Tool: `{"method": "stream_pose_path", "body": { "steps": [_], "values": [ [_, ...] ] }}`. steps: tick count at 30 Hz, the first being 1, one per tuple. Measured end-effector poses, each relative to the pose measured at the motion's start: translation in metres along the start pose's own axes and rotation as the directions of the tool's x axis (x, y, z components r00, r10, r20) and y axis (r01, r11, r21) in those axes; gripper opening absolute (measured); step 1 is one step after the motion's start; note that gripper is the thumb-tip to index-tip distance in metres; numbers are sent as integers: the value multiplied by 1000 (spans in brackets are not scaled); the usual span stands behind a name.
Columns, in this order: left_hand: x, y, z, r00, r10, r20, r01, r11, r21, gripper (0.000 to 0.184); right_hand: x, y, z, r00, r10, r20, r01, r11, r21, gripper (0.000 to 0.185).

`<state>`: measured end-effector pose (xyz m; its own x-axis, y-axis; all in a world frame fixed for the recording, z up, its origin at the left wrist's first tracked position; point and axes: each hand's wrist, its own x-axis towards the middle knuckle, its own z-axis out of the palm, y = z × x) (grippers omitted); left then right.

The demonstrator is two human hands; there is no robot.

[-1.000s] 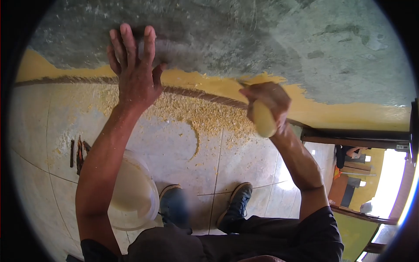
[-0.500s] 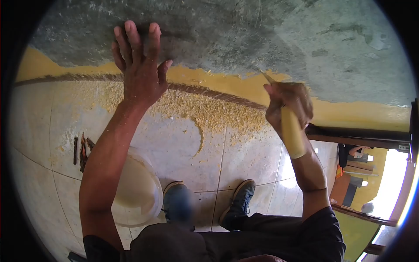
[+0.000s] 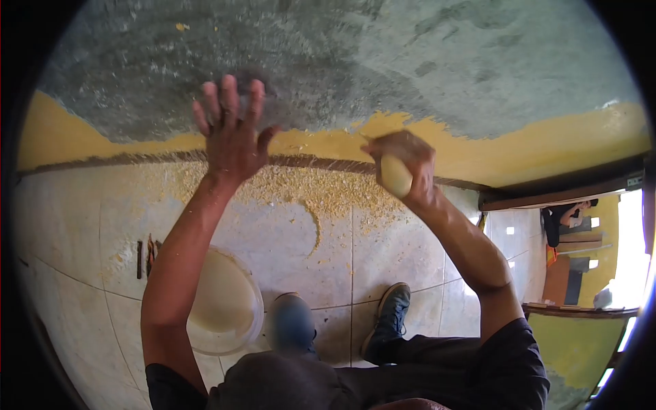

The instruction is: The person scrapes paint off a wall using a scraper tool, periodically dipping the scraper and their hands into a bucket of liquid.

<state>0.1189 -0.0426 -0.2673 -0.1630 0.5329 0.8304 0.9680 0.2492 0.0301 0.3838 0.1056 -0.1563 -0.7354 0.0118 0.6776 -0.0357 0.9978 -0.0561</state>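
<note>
My left hand is spread, fingers apart, against the grey wall at its lower part. Wrapped round the pale, rounded handle of a scraping tool is my right hand. The tool's tip is blurred and mostly hidden, near the ragged edge of the yellow paint. Yellow flakes lie heaped on the floor along the brown strip at the wall's foot.
A round whitish tub stands beside my left forearm, with thin dark sticks left of it. My shoes are on the tiles. Through a doorway at the right, another person sits on the floor.
The view has tilted, so the wall edge appears lower. My right hand has swung right, then back left with the tool. My left hand has stayed spread at the wall.
</note>
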Motion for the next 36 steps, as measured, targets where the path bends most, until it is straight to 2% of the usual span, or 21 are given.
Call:
{"method": "stream_pose_path", "body": {
  "steps": [3,6,8,9,10,12,16,19,20,22,23,24,26,27,28,29,30,31,33,34,36],
  "values": [
    [19,21,10,981,187,-47,-190,979,-70,84,-5,-33,-22,999,44,31,-43,999,-27,12],
    [43,64,29,970,240,-42,-243,954,-173,83,-14,-49,-35,986,161,-38,-161,987,5,15],
    [36,95,68,966,207,-152,-227,965,-129,84,-21,-55,-39,963,252,-98,-248,968,47,16],
    [45,111,58,895,296,334,-151,905,-399,85,-26,-56,-42,942,309,-130,-304,951,58,16],
    [47,121,44,575,437,692,61,820,-569,85,-31,-57,-45,917,366,-162,-358,931,72,16],
    [32,118,33,590,458,664,6,821,-571,85,-41,-60,-51,895,428,-126,-423,904,65,14],
    [-12,106,9,617,561,552,-160,776,-611,86,-60,-72,-45,685,728,-43,-689,666,286,14],
    [2,73,-43,634,366,681,90,839,-536,74,-58,-81,-32,444,884,142,-714,254,653,13],
    [0,58,-64,667,261,698,194,844,-501,69,-57,-85,-27,396,884,249,-734,142,664,12],
    [12,34,-119,637,124,761,432,760,-486,57,-38,-108,-17,479,780,403,-744,116,658,9],
    [7,27,-144,671,71,738,428,776,-464,50,-37,-120,-7,575,715,397,-715,205,668,6],
    [2,17,-169,653,17,757,445,800,-402,50,-32,-135,3,592,673,443,-678,120,725,6],
    [-3,-2,-210,558,25,830,424,851,-311,45,-19,-160,23,735,521,435,-611,229,758,10],
    [-13,-9,-226,587,-20,810,415,866,-279,39,-7,-176,29,751,452,481,-621,234,748,13],
    [-16,-14,-244,584,-35,811,419,869,-264,39,3,-192,38,717,379,585,-659,96,746,13],
    [-16,-17,-260,503,-128,855,503,847,-169,39,-2,-210,61,733,308,606,-580,-183,794,11],
    [-17,-21,-273,419,-211,883,574,815,-78,38,-4,-229,82,659,185,729,-538,-561,629,16],
    [-24,-24,-281,430,-208,879,570,817,-86,38,5,-225,92,898,-6,441,-415,327,849,26],
    [-52,-26,-289,570,-220,792,530,835,-149,34,15,-252,117,858,-173,484,-281,631,723,25],
    [-63,-24,-290,575,-216,789,527,835,-156,34,7,-261,138,858,-170,485,-280,637,718,25],
    [-81,-20,-289,494,-295,818,656,744,-128,36,-12,-271,181,762,-367,534,-70,773,631,17]
  ]
}}
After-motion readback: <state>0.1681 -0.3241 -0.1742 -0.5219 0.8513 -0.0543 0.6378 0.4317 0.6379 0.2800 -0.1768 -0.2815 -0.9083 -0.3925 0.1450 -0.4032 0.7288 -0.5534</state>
